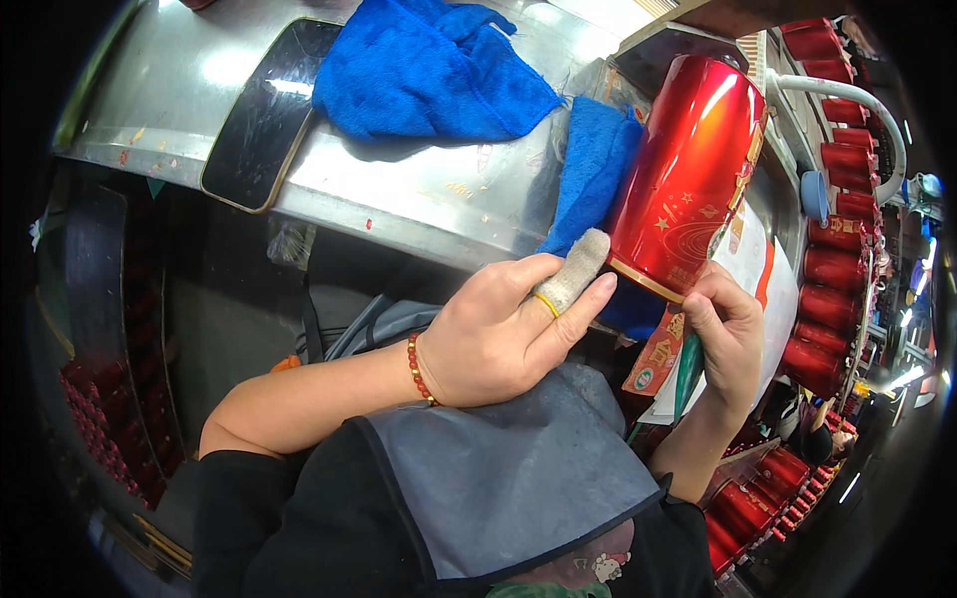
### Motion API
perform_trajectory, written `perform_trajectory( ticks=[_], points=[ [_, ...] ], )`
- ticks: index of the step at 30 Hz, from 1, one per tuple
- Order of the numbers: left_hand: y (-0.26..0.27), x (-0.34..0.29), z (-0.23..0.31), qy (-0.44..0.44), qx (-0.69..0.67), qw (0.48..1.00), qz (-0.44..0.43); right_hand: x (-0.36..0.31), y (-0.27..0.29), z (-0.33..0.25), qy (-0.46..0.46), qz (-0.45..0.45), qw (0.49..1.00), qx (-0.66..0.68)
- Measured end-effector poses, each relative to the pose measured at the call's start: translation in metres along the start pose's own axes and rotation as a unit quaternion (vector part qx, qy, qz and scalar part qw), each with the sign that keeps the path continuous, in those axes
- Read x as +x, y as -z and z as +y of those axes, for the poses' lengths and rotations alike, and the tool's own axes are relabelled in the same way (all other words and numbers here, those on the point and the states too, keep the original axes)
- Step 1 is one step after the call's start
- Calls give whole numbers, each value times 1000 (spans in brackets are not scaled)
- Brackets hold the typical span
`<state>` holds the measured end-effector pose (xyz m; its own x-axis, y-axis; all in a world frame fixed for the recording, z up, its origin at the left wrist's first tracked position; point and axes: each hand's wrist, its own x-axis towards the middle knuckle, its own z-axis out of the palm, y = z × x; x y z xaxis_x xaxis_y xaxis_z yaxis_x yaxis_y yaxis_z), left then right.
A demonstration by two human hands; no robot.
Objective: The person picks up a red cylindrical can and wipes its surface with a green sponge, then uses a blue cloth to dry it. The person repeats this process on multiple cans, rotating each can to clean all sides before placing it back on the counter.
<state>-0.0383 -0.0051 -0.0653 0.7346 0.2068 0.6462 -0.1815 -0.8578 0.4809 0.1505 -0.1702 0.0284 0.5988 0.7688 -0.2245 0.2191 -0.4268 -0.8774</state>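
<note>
At the upper right of the frame, a glossy red cylindrical canister (683,169) with gold decoration tilts beside a narrow blue cloth (595,164), its lower rim between the person's hands. The left hand (503,334), wearing a pale finger cot (578,269), reaches extended fingers to the rim's left end, though its hidden thumb leaves any grip impossible to tell; the right hand (733,334) pinches the rim's right end between thumb and curled fingers, above a green strip (688,374). A black-screened smartphone (261,125) and a crumpled blue cloth (424,75) lie on the metal table (399,214) at upper left.
</note>
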Motion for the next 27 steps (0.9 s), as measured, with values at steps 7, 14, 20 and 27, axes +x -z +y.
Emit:
perform_trajectory(
  ticks=[7, 14, 20, 27],
  points=[
    [4, 4, 2, -14, -14, 1000, 11, 1, 1, 0, 8, -6, 1000, -10],
    [-8, 25, 3, -116, -83, 987, 69, 4, -1, -4, 10, -12, 1000, 6],
    [-18, 67, -2, 43, -66, 997, 11, -1, 3, -2, 38, -15, 999, 1],
    [-13, 66, -12, 51, -60, 997, -12, -5, 7, 3, 21, 1, 1000, -4]
  ],
)
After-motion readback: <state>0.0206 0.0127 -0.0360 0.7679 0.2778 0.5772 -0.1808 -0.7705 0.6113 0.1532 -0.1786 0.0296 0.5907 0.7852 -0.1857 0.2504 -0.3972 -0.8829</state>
